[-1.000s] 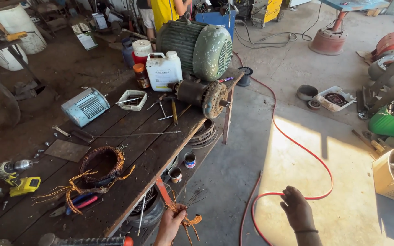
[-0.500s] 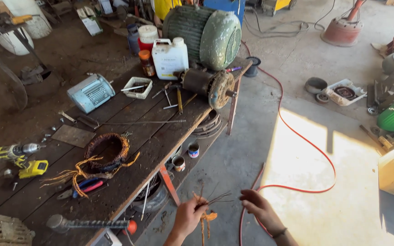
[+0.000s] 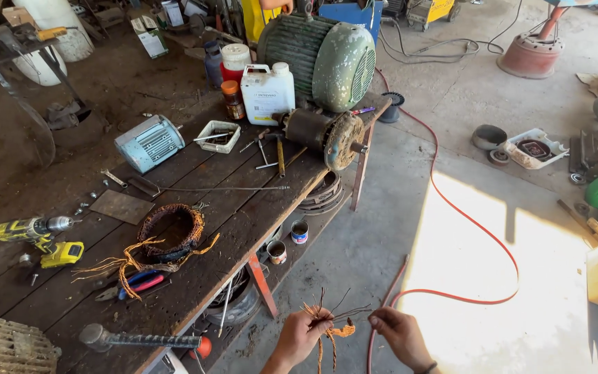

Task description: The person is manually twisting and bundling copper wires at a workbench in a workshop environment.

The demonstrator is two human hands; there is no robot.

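Observation:
My left hand (image 3: pixel 304 334) is closed on a small bundle of copper wires (image 3: pixel 328 325) with orange sleeving, held low beside the workbench. Thin wire ends fan out to the right of it. My right hand (image 3: pixel 397 334) pinches the tip of one of those strands. On the wooden workbench (image 3: pixel 243 208) to the left lies a copper motor winding coil (image 3: pixel 171 232) with orange leads trailing from it.
On the bench lie a big green motor (image 3: pixel 327 59), a rusty rotor (image 3: pixel 327 135), a white jug (image 3: pixel 268 93), a small grey motor (image 3: pixel 149 143), a yellow drill (image 3: pixel 32 232), pliers (image 3: pixel 136 284) and a hammer (image 3: pixel 143 340). A red hose (image 3: pixel 465 221) crosses the concrete floor.
My hands came together in front of me. The right hand, free and apart a second ago, now pinches a strand of the wire bundle that my left hand holds.

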